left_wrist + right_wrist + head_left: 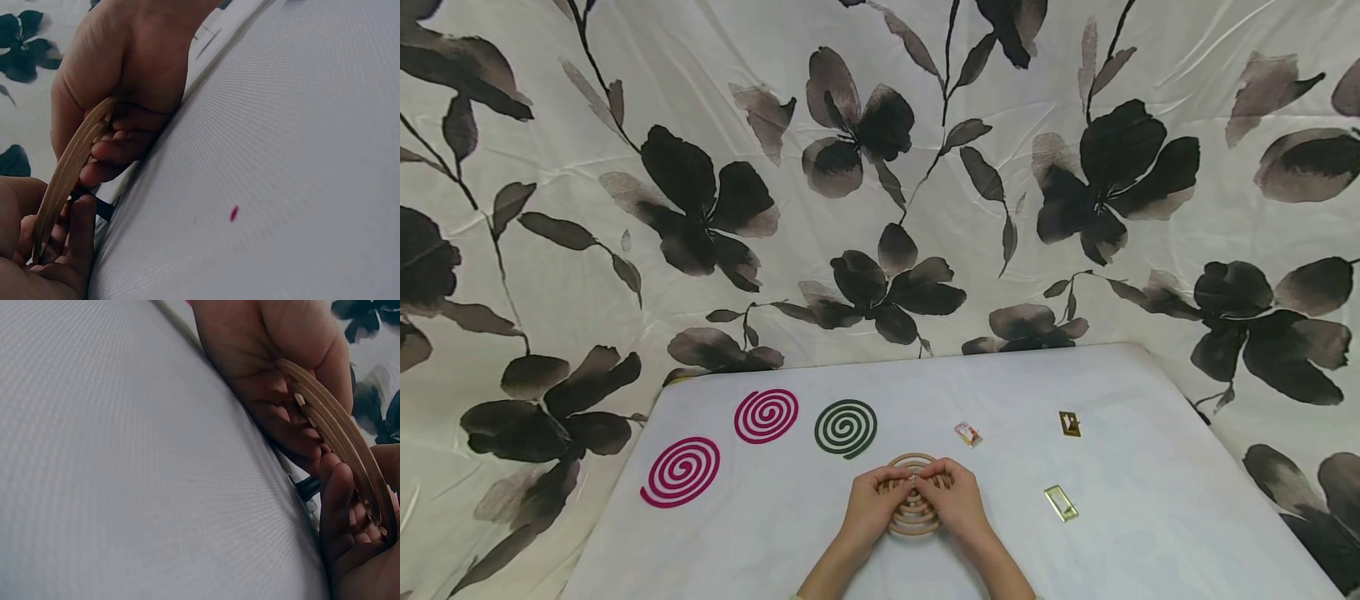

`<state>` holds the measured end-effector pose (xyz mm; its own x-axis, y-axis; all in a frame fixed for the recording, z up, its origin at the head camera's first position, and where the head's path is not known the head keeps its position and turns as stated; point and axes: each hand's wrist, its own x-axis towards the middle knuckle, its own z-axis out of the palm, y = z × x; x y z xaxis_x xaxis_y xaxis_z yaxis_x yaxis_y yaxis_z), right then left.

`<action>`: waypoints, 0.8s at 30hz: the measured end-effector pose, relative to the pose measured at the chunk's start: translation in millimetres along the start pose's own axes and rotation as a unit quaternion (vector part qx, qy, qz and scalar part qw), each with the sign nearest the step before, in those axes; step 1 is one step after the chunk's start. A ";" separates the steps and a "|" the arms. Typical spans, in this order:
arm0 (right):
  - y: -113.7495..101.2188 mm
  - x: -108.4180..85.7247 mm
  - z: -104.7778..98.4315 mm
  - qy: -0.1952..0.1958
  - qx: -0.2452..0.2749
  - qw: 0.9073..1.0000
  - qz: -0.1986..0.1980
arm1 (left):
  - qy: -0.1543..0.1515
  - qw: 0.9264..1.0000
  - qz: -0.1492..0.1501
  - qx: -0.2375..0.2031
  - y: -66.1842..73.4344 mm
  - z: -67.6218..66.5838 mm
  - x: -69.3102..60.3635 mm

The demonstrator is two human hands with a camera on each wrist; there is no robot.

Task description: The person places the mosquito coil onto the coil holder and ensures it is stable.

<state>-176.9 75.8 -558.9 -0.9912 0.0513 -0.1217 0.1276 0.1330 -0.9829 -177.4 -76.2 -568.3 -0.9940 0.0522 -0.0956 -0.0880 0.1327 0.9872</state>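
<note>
Both hands hold a brown mosquito coil (913,532) above the white table, close to its front. My left hand (871,510) grips the coil's left side with curled fingers, and my right hand (961,502) grips the right side. Thumbs and fingertips meet near its middle and cover part of the rings. Seen nearly edge-on in the left wrist view, the coil (74,156) shows stacked rings; the right wrist view also shows the coil (340,431) between the fingers. Just beyond the left hand lies a green coil (846,428).
Two pink coils (681,472) lie flat on the left of the white table (760,542). To the right are a small red-and-white packet (968,434), a dark gold metal stand (1071,424) and a pale gold frame-like piece (1056,497). Floral cloth (925,192) hangs behind.
</note>
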 end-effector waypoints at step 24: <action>-1.4 0.1 0.1 -0.001 0.006 1.000 0.003 | -0.001 1.000 -0.003 -0.006 -3.8 0.2 2.6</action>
<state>-177.2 75.5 -557.5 -0.9906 0.0501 -0.1273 0.1325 0.1211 -0.9838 -179.7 -76.4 -572.3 -0.9933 0.0528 -0.1023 -0.0953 0.1212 0.9880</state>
